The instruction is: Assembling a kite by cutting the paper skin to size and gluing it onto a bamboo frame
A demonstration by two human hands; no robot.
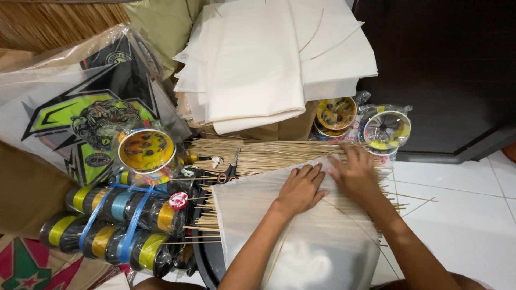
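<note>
Head view: a thin white paper sheet point(301, 236) is being pressed flat over a bamboo stick frame, laid on the bundle of bamboo sticks point(258, 153). Left hand point(301, 188) is laid palm-down, fingers together, nothing pinched. Right hand point(356, 174) is spread flat just beside it, fingertips at the sheet's far edge. Scissors point(230, 171) lie left of the hands. Judged: edge-smoothing step; steady downward pressure is needed next.

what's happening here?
A person presses both hands flat on a thin white paper sheet laid over a bed of thin bamboo sticks: left hand, right hand. Scissors lie on the sticks. Bundled thread spools sit at left, folded white paper beyond.
</note>
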